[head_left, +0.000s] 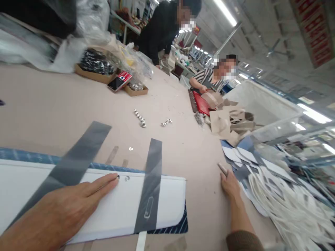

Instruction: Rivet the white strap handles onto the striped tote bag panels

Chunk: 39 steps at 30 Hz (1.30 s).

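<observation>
My left hand (70, 205) rests over a white panel (117, 202), thumb and finger pinched on a tiny metal piece (118, 177). Just right of those fingertips a small metal ring (127, 178) lies on the panel. Two grey tape strips (153, 170) cross the panel, and a dark blue striped backing (180, 225) shows beneath its edges. The right strip bears a pale oblong outline (148, 207). Off to the right, my right hand (230, 184) is closed around a slim metallic tool (222, 169) at the table; its exact kind is unclear.
Two strings of small metal parts (140, 118) and a small washer-like piece (131, 149) lie mid-table. Farther back are cardboard boxes (136, 91) and a phone (119, 82). White straps (288, 198) are heaped at right. Two people (162, 31) work across the table.
</observation>
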Motion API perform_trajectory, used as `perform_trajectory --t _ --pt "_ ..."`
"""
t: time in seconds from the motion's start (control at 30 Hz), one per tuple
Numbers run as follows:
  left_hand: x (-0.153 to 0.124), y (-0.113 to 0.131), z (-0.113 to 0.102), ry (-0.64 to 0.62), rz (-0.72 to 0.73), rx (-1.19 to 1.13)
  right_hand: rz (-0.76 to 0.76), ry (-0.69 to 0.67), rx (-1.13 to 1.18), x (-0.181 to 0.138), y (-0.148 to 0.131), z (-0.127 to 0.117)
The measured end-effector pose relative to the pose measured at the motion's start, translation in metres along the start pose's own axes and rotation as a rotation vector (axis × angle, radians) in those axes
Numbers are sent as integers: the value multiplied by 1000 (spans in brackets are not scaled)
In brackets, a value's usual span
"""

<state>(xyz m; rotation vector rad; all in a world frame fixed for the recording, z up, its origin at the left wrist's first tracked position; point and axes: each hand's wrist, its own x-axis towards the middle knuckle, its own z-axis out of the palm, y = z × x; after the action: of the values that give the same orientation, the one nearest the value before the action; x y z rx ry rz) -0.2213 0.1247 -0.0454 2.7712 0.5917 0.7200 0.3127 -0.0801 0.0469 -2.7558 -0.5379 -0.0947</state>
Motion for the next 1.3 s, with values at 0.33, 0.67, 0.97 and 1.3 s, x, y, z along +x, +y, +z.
perform_trajectory --t 0.33,0.67,0.97,1.3 --pt "16 13 -18 -83 50 162 44 123 234 -9 -1 0" --pt "24 20 -23 -94 91 233 -3 -285 1540 -143 -166 15" --pt "26 24 -25 -160 31 145 251 -545 1900 -228 -252 61" --pt "25 24 -27 -164 24 83 299 -508 1890 -239 -259 81"
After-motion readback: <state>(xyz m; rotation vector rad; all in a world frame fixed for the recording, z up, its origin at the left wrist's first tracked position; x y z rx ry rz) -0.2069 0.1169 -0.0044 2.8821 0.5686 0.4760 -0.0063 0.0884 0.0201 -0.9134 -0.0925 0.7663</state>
